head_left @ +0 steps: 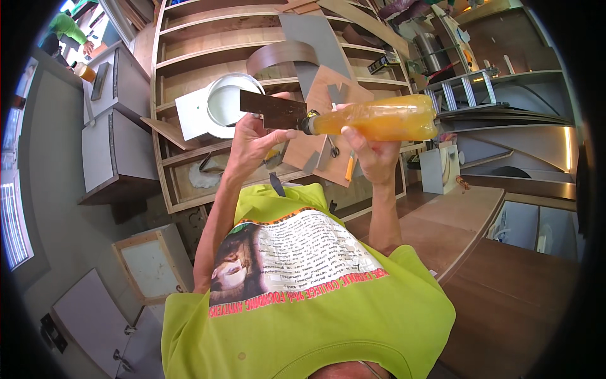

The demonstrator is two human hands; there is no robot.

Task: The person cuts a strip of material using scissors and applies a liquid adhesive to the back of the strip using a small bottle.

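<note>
My right hand [377, 155] is closed around a clear plastic bottle [394, 119] of yellow-orange liquid, tipped onto its side. The bottle's narrow neck points left and meets or overlaps the right end of a dark brown flat piece [271, 110]; whether they touch I cannot tell. That piece has a stepped lower edge. My left hand [251, 142] grips it from below and behind, thumb stretched along its lower side. Behind my left hand, a round white tub [228, 95] stands on a white board [189, 114].
A large wooden shelf frame [208, 60] lies beyond my hands. Loose brown and grey panels [331, 76], scissors [334, 149] and an orange-handled tool [350, 169] rest on it. Grey cabinets [113, 148] stand left; a brown panel [457, 218] lies right. Someone in a green sleeve [66, 26] is far left.
</note>
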